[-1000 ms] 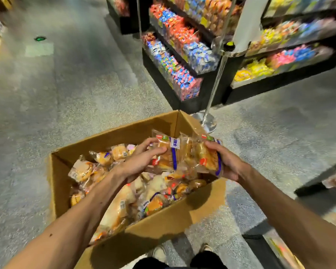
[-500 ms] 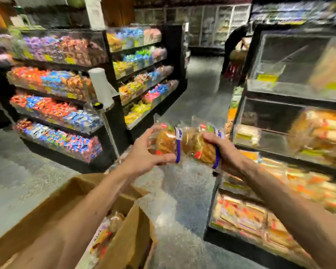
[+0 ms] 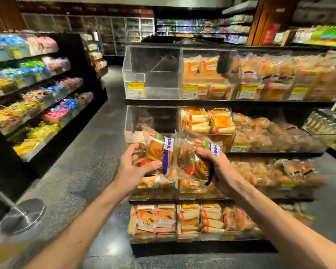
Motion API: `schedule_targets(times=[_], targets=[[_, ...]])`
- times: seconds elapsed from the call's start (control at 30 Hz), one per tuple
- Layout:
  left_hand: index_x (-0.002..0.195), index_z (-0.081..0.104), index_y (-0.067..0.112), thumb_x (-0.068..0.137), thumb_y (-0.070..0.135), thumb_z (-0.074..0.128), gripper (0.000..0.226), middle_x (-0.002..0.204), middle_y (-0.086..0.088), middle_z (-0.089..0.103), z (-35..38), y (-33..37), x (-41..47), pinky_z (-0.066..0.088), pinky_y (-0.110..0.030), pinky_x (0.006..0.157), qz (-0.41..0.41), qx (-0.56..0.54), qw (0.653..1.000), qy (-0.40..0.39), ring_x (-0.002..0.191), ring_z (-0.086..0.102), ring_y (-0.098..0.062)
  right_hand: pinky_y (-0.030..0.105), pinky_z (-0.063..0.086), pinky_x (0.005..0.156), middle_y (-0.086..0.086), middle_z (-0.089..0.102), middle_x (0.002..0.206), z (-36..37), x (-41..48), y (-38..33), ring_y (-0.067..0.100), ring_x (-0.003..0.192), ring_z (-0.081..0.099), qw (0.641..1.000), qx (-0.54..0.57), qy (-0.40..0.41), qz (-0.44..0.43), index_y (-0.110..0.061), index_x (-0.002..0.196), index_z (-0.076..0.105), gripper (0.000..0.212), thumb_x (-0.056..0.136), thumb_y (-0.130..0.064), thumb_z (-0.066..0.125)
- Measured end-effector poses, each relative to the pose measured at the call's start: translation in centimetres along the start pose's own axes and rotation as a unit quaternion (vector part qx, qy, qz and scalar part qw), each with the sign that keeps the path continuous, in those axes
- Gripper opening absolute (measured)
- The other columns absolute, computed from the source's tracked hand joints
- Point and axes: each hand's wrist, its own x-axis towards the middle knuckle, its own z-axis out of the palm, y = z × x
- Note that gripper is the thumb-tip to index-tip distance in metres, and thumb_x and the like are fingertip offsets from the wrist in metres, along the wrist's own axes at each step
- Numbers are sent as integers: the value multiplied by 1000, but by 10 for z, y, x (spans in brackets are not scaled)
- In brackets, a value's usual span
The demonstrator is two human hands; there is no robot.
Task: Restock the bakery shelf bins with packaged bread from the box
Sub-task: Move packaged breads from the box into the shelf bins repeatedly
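My left hand (image 3: 133, 168) grips a clear packet of brown bread (image 3: 157, 150) with a blue and white label. My right hand (image 3: 219, 169) grips a second packet of the same bread (image 3: 192, 158) beside it. Both packets are held up in front of the bakery shelf (image 3: 221, 102), level with its second tier. The top-left clear bin (image 3: 153, 74) holds nothing. The bin below it (image 3: 151, 119) is nearly bare, with a few packets low down. Only a blurred brown corner of the cardboard box (image 3: 2, 253) shows at the bottom left.
Other bins on the bakery shelf are packed with sliced cake and bread packets (image 3: 206, 121). A black candy shelf (image 3: 37, 94) stands to the left across a grey aisle. A metal stanchion base (image 3: 22, 215) sits on the floor at lower left.
The view has swung from the box, past the candy shelf, to face the bakery shelf. Both hands have carried their bread packets up and toward the shelf, keeping the same grip.
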Motion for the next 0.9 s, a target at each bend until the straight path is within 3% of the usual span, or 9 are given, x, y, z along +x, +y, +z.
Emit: schedule_targets(times=[0.17, 0.23, 0.5, 0.67, 0.73, 0.83, 0.9], targets=[[112, 68, 32, 56, 34, 90, 60, 111, 5, 73, 52, -4, 36, 49, -50, 102, -41, -65, 997, -30, 115, 65, -18, 31, 59, 66, 12, 75, 100, -64, 18, -4, 22, 83, 74, 999, 11, 29, 8, -5, 130, 57, 65, 71, -27, 77], [114, 69, 31, 56, 38, 90, 62, 115, -1, 73, 63, -7, 54, 47, -54, 104, -60, -76, 994, -56, 118, 64, -21, 30, 59, 63, 11, 75, 97, -79, 27, -4, 20, 79, 73, 999, 20, 43, 6, -4, 129, 58, 65, 71, -26, 77], [115, 57, 23, 46, 40, 96, 81, 102, -9, 75, 111, -21, 154, 52, -46, 97, -91, -54, 992, -70, 101, 71, -26, 33, 59, 64, 15, 73, 109, -130, 85, -13, 24, 88, 73, 991, 26, 132, 10, -9, 133, 56, 78, 64, -28, 85], [108, 61, 23, 67, 18, 83, 46, 96, -7, 76, 167, -19, 212, 53, -39, 90, -90, -87, 982, -140, 96, 70, -24, 33, 60, 72, 15, 73, 113, -174, 100, -32, 25, 93, 73, 980, 28, 199, -2, -10, 131, 57, 88, 52, -36, 87], [109, 62, 22, 65, 18, 84, 49, 95, -3, 77, 195, -16, 224, 55, -36, 83, -94, -105, 975, -173, 96, 71, -21, 35, 60, 74, 16, 72, 115, -194, 100, -38, 27, 96, 72, 974, 35, 224, -1, -9, 132, 56, 90, 53, -37, 87], [115, 61, 21, 73, 16, 83, 49, 102, -5, 76, 232, -17, 237, 56, -28, 73, -94, -124, 966, -205, 95, 73, -18, 37, 61, 75, 16, 74, 107, -224, 95, -47, 25, 86, 73, 966, 61, 251, -1, -6, 128, 61, 72, 64, -30, 82], [121, 59, 22, 76, 18, 80, 50, 108, -7, 75, 257, -14, 247, 56, -33, 80, -99, -119, 961, -227, 97, 73, -19, 38, 61, 75, 14, 75, 101, -244, 92, -53, 24, 81, 73, 963, 68, 262, -1, -6, 125, 64, 60, 70, -28, 77]])
